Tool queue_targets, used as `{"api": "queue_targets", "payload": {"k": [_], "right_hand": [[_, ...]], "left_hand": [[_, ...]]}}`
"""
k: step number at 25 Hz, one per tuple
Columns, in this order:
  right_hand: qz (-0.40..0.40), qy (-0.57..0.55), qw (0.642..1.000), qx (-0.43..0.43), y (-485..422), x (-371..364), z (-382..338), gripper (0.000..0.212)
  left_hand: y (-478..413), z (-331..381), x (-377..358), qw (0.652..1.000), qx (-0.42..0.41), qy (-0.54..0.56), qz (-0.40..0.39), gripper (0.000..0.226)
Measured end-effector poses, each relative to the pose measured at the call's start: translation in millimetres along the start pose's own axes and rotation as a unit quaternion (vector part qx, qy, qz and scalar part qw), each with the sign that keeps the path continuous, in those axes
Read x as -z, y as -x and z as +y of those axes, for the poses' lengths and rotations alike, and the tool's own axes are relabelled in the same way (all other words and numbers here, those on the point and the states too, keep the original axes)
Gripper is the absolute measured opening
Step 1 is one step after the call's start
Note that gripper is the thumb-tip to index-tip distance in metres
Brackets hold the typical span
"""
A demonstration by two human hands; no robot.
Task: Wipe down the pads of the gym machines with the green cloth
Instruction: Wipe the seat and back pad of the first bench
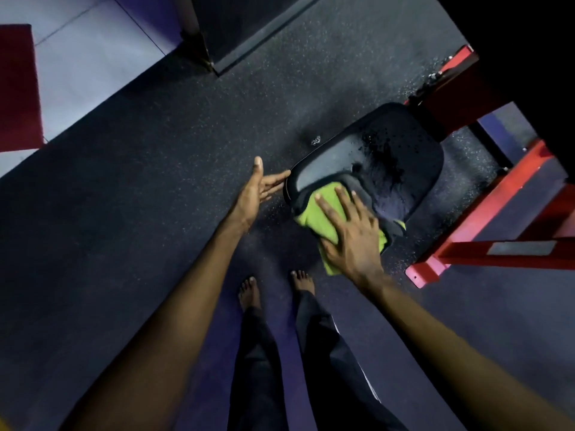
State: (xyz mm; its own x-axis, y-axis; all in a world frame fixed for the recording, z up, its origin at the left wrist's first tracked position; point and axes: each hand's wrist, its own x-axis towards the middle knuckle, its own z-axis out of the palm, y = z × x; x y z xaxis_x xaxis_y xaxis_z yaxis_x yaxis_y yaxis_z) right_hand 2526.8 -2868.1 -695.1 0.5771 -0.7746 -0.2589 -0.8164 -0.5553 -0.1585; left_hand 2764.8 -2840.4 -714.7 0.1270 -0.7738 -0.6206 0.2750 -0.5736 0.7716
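The right hand point(351, 234), fingers spread, is pressing the green cloth point(314, 216) onto the pad point(389, 157). The left hand point(256, 189), fingers straight, is touching its 9 o'clock edge.

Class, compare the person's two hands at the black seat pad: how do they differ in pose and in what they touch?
The right hand lies palm down, fingers spread, pressing the green cloth onto the seat pad; the left hand is turned on edge, thumb up. The right hand covers cloth; the left hand holds nothing, only its fingertips at the pad's rim. Both have straight fingers.
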Motion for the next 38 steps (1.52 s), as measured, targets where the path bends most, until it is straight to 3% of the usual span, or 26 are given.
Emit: {"api": "queue_targets", "payload": {"k": [3,8,11,14,18,22,26,29,32,34,38], "right_hand": [[0.012,0.022,1.000,0.008,32.4,-13.9,-5.7,0.096],[0.019,0.039,0.998,0.040,-37.6,-7.0,-42.5,0.090],[0.046,0.061,0.996,0.052,0.4,-17.0,-26.4,0.092],[0.058,0.053,0.995,0.063,52.9,-24.3,5.1,0.080],[0.049,-0.007,0.998,-0.046,19.4,-19.2,-8.3,0.088],[0.044,-0.014,0.999,-0.008,1.0,-13.0,-10.1,0.081],[0.057,-0.060,0.996,-0.037,55.1,-20.3,26.3,0.085],[0.090,-0.116,0.984,-0.101,28.7,-13.1,58.9,0.078],[0.117,-0.177,0.955,-0.209,-22.6,5.6,90.5,0.073],[0.113,-0.184,0.949,-0.232,-30.7,10.7,88.0,0.072],[0.033,-0.105,0.990,-0.088,4.8,3.7,62.4,0.079]], "left_hand": [[-3.9,-4.1,4.4,1.000,-0.006,0.002,-0.016,0.083],[-7.6,-7.8,8.2,0.999,-0.016,0.010,-0.035,0.084],[-5.0,-3.5,8.9,0.999,-0.025,0.009,-0.042,0.082],[-6.9,-3.0,8.2,0.998,-0.032,-0.026,-0.043,0.073],[-6.4,-12.4,-0.4,0.995,-0.083,-0.057,0.015,0.047],[-1.1,-21.8,-21.9,0.975,-0.136,-0.112,0.134,0.034],[-3.6,-23.1,-35.2,0.958,-0.136,-0.183,0.172,0.042],[-4.5,-29.8,-45.4,0.943,-0.152,-0.233,0.184,0.051],[-4.4,-36.0,-54.2,0.950,-0.132,-0.186,0.214,0.058],[0.0,-38.7,-63.1,0.952,-0.117,-0.151,0.238,0.062],[15.5,-43.9,-80.7,0.943,-0.145,-0.169,0.248,0.063]]}}
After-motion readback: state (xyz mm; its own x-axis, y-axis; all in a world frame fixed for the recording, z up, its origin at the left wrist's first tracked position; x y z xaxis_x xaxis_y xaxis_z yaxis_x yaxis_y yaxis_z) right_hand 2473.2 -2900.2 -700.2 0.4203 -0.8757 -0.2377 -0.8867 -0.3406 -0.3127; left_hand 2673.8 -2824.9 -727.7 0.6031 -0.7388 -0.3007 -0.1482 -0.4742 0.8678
